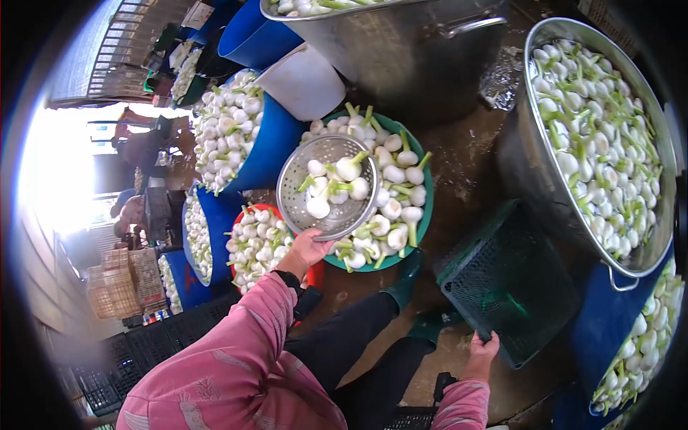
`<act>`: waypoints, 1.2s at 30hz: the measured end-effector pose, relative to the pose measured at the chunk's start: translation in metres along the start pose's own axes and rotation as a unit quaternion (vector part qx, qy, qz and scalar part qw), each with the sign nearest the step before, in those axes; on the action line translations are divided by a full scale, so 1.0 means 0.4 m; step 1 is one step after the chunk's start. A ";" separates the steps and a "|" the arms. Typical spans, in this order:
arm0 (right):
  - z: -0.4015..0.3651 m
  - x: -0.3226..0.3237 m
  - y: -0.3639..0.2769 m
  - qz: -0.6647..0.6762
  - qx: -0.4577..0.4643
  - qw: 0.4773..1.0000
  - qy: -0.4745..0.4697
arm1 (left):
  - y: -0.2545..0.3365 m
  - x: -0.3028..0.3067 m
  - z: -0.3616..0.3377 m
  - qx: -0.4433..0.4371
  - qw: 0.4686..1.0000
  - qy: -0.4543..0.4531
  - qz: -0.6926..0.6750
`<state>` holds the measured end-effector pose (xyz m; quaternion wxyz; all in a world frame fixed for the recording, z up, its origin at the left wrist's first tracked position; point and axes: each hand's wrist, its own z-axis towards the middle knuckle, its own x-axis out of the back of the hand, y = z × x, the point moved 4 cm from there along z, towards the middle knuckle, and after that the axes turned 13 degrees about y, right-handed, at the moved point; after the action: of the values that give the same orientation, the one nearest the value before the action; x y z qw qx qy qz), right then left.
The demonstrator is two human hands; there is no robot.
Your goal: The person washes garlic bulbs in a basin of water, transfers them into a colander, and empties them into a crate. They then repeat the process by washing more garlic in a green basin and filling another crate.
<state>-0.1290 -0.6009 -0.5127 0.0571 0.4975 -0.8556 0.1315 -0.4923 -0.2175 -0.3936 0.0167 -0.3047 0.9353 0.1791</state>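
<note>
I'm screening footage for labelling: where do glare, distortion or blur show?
Head view: glare whites out the opening at far left; fisheye curvature and dark corners frame it; a hazy smear softens the lower-left edge; the perforated metal colander and left hand look fairly sharp.

Tubs (pixel 426 223), vats (pixel 423 72) on floor (pixel 459 161) (wet)

White bucket (pixel 302 84) beside blue tub (pixel 259 34); tan crates (pixel 112 283) stacked.

My left hand (pixel 310 249) holds a metal colander (pixel 348 214) of white bulbs (pixel 349 169) above a green tub (pixel 428 204) heaped with more; my right hand (pixel 484 347) grips the edge of a dark green crate (pixel 494 301).
</note>
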 end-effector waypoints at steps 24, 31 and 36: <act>-0.144 0.211 -0.125 -0.606 0.158 0.778 0.058 | 0.178 -0.057 -0.253 -0.590 0.553 0.458 0.370; -0.182 0.173 -0.139 -0.610 0.191 0.769 0.019 | 0.219 -0.109 -0.279 -0.672 0.463 0.401 0.416; -0.397 -0.025 -0.131 -0.521 0.258 0.801 -0.145 | 0.149 -0.263 -0.522 -0.687 0.569 0.315 0.325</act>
<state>-0.0837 -0.5726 -0.3539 -0.1384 0.8778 -0.4002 0.2240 -0.4249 -0.1856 -0.1641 -0.5527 0.0623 0.5135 0.6534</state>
